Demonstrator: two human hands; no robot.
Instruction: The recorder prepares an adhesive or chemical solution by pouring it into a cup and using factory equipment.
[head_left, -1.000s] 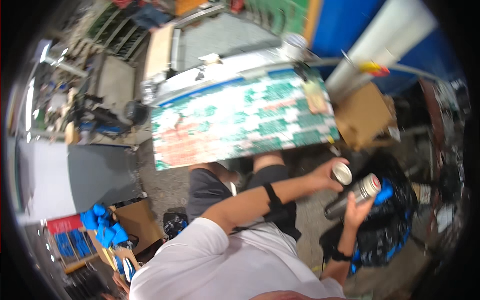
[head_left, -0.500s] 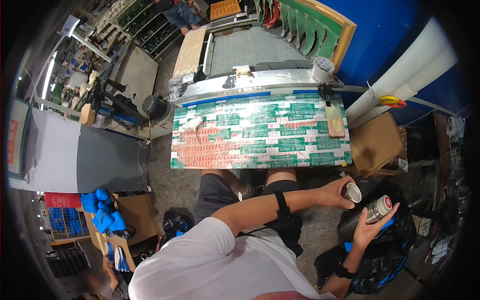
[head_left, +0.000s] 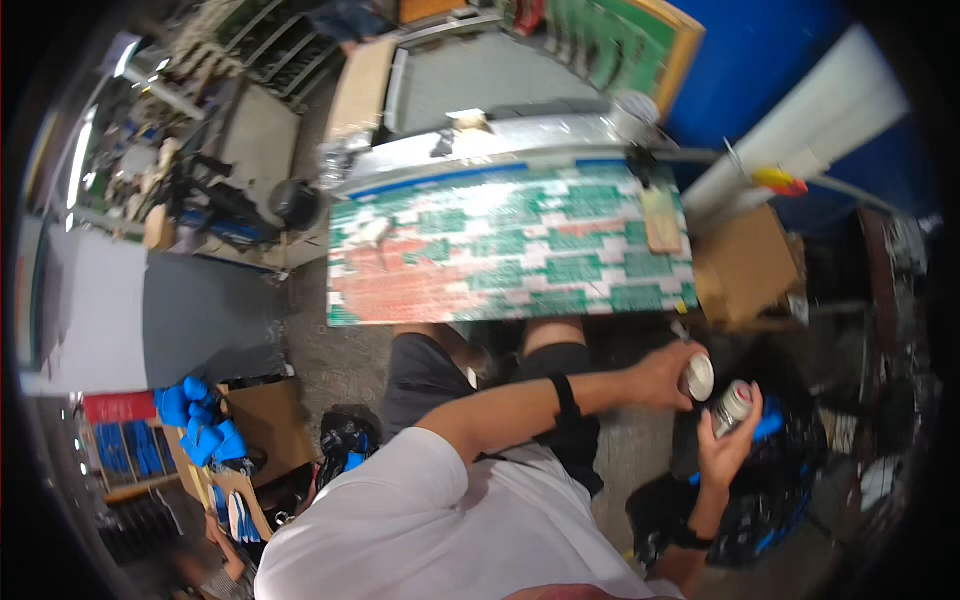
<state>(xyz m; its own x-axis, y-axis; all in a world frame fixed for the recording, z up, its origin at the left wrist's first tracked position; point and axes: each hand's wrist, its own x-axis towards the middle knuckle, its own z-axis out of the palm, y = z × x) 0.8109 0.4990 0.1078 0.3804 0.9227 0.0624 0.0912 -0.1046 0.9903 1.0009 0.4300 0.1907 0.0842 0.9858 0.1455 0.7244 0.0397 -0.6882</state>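
My left hand (head_left: 664,376), its arm reaching across to the right, is closed around a white-lined cup (head_left: 701,379). The cup's round opening faces up toward me. Just to the right, my right hand (head_left: 727,455) is wrapped round a metal thermos flask (head_left: 733,408) with a reddish ring on its top. The flask's top stands close to the cup's rim; blur hides whether they touch. My right hand covers the flask's lower part. Both hands are past the right front corner of the table, above the floor and a black plastic bag (head_left: 790,480).
In front stands a table (head_left: 560,290) covered in green, white and red printed tape. On it lie a phone (head_left: 661,222) and a crumpled white piece (head_left: 372,233). A tape roll (head_left: 634,115) sits behind. Cardboard (head_left: 745,265) leans at right; another person (head_left: 215,570) is at lower left.
My right hand has brought the flask left and closer to the cup, and its top now points more upward. The whole view has shifted slightly and blurred. My left hand keeps the cup.
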